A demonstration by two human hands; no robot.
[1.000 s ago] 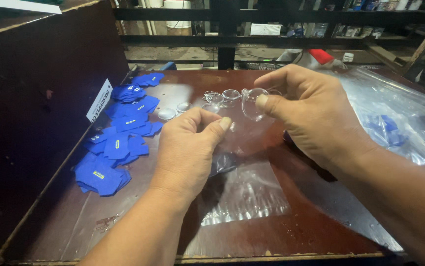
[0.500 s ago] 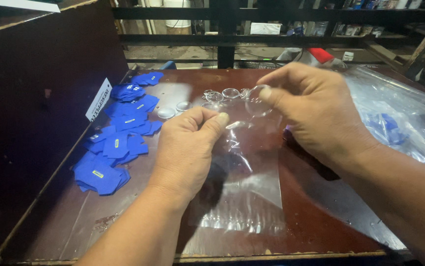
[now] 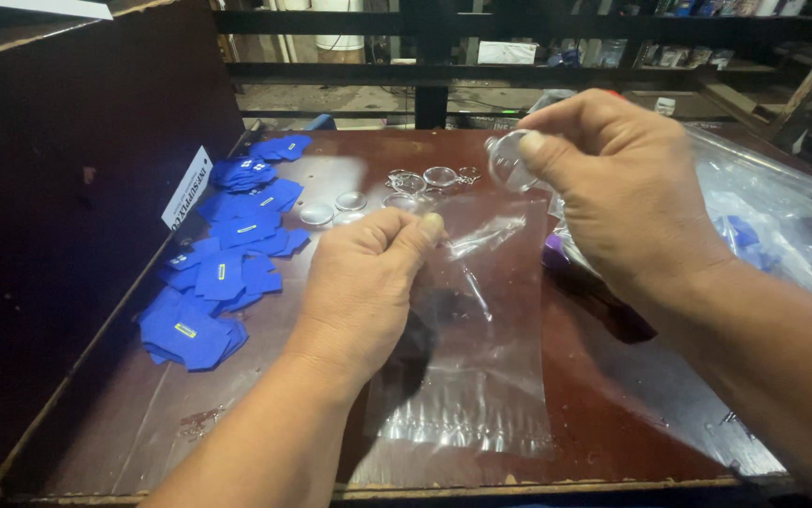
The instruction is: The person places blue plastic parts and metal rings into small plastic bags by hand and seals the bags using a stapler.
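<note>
The dark red-brown table (image 3: 265, 414) carries everything, with a tall dark board (image 3: 77, 188) standing along its left edge and a dark rail (image 3: 349, 73) crossing behind its far edge; the right side is heaped with crumpled clear plastic bags (image 3: 763, 235); along the left edge lies a long scatter of blue tags (image 3: 218, 282). At the middle, running toward the near edge, lies a flat clear plastic sleeve (image 3: 481, 376); the left hand (image 3: 363, 287) is closed in a pinch on the sleeve's upper edge, thumb against forefinger, lifting it slightly off the table. The right hand (image 3: 622, 188) hovers above the far right part of the table, thumb and fingers closed on a small clear round disc (image 3: 506, 162), tilted and clear of the sleeve. Beyond the left hand, near the far edge, rest several more clear discs with small metal rings (image 3: 425, 181).

The step in hand looks like bagging: the sleeve's mouth is held while the disc is brought over; the next move seems to call for the mouth to be parted and the disc lowered edge-first into it. Open room lies between the hands and over the near right part of the table; the board closes off the left, and the bags crowd the right.
</note>
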